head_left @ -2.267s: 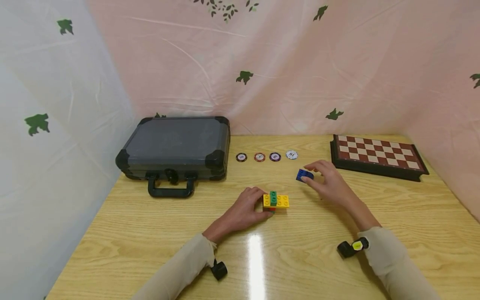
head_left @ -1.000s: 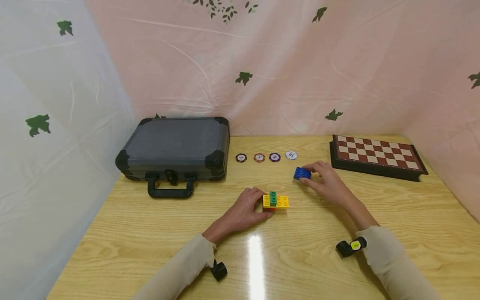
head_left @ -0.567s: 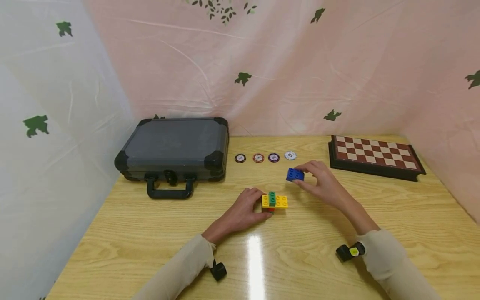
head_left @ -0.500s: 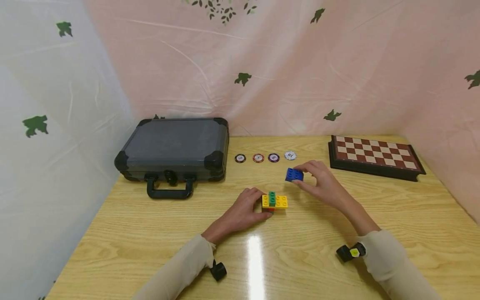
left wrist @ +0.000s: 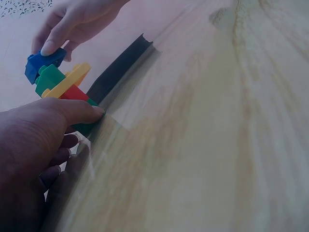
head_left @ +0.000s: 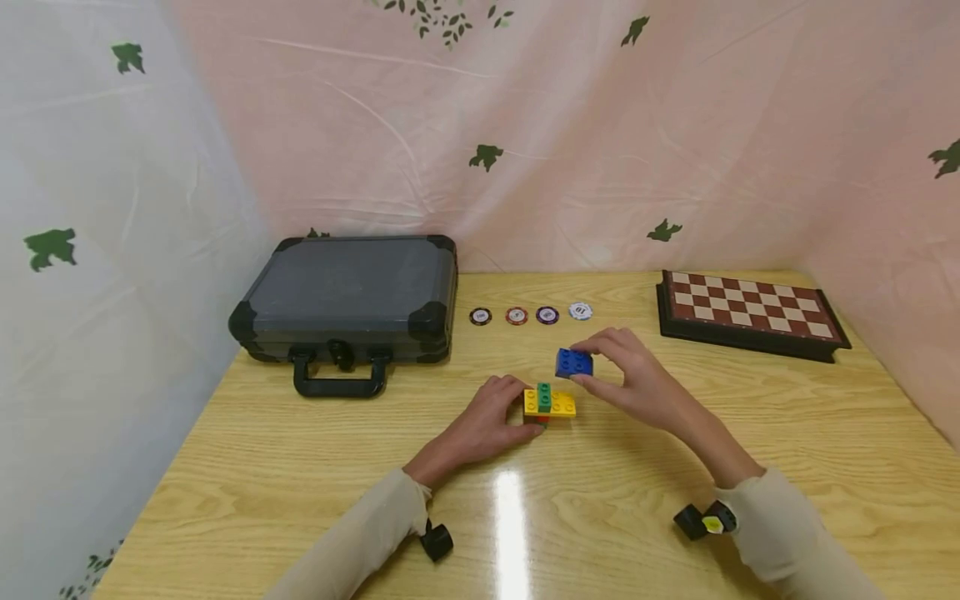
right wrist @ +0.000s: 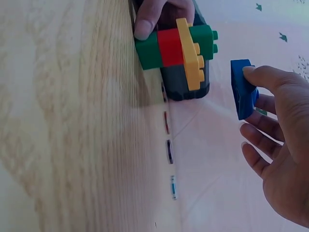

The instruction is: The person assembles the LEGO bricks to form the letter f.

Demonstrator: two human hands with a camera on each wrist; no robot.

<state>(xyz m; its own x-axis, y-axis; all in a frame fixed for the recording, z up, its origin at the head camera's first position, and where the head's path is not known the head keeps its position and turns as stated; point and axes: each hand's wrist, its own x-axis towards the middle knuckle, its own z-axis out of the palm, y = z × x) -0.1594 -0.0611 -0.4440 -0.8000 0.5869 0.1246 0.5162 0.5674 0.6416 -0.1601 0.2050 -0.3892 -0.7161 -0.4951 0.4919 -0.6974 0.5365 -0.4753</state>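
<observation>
Your right hand (head_left: 637,387) pinches a small blue plastic building brick (head_left: 573,362) between thumb and fingertips, holding it in the air just above and to the far right of the brick stack (head_left: 549,402). That stack, a yellow plate crossed by green bricks with red beneath, stands on the wooden tabletop (head_left: 300,467) near the middle. Your left hand (head_left: 480,425) grips its left side, fingers curled round the base. Four round poker chips (head_left: 530,315) lie in a row farther back, between a dark grey hard case (head_left: 348,292) and a chessboard (head_left: 750,304).
</observation>
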